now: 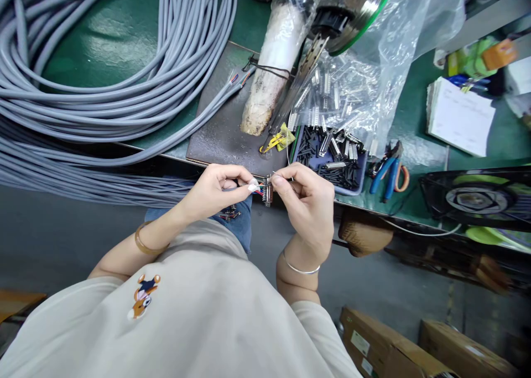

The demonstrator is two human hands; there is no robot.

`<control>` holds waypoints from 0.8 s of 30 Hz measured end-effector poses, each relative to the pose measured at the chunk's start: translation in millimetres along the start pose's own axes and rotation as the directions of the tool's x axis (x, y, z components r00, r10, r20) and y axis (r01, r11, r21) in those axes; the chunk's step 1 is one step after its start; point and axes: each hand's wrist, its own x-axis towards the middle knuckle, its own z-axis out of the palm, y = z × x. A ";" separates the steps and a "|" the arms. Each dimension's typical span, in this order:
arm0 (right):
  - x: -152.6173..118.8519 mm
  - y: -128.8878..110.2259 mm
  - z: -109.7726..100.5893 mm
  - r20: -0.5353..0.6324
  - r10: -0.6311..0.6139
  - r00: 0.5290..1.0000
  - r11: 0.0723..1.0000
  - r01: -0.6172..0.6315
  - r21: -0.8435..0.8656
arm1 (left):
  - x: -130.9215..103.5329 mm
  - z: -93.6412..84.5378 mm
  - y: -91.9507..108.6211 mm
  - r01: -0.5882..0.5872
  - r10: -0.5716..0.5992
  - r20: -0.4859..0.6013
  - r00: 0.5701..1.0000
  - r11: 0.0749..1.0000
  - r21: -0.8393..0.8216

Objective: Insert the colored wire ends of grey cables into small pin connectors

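Observation:
My left hand is closed in a pinch on thin coloured wires, just left of a metal multi-pin connector. My right hand has its thumb and forefinger closed at the upper right side of that connector. Both hands meet at the bench's front edge, above my lap. Fingers partly hide the wire ends and the grip on the connector. A thin pale strand runs down toward my right hand. More wired connectors lie on my lap.
Grey cable coils cover the left bench. A wrapped white tube, perforated metal rod and green-rimmed spool stand ahead. A blue bin holds connectors and black pieces. Pliers, papers and a black fan lie right.

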 end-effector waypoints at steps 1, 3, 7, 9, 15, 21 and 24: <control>0.2 -0.3 0.6 -0.002 -0.010 1.000 1.000 0.010 -0.009 | -0.1 -0.1 -0.6 -0.004 0.004 0.004 1.000 1.000 0.002; 0.5 -1.0 2.4 -0.005 -0.038 0.999 0.998 0.037 -0.056 | -0.3 -0.3 -3.1 -0.015 0.015 0.016 1.000 1.000 0.008; 1.2 -1.8 5.9 0.083 -0.153 0.985 0.968 0.166 -0.186 | -0.5 -1.1 -12.7 -0.019 0.026 0.059 0.998 0.992 -0.125; 0.2 -2.1 6.0 0.122 -0.203 0.972 0.951 0.225 -0.210 | -0.8 -1.6 -17.0 0.010 0.016 0.100 0.995 0.968 -0.252; -16.2 -4.2 0.2 -0.254 -0.115 0.960 0.986 0.080 -0.144 | -0.4 -3.8 -16.8 0.026 0.011 0.101 0.995 0.933 -0.360; -27.9 -3.1 5.1 -0.183 0.004 0.983 0.993 -0.025 -0.117 | 2.4 -5.6 -18.5 -0.049 0.071 0.049 0.996 0.936 -0.350; -24.4 1.6 12.1 -0.181 0.079 0.980 0.997 -0.082 -0.010 | 2.6 -4.7 -20.9 -0.041 0.048 0.014 0.999 0.941 -0.335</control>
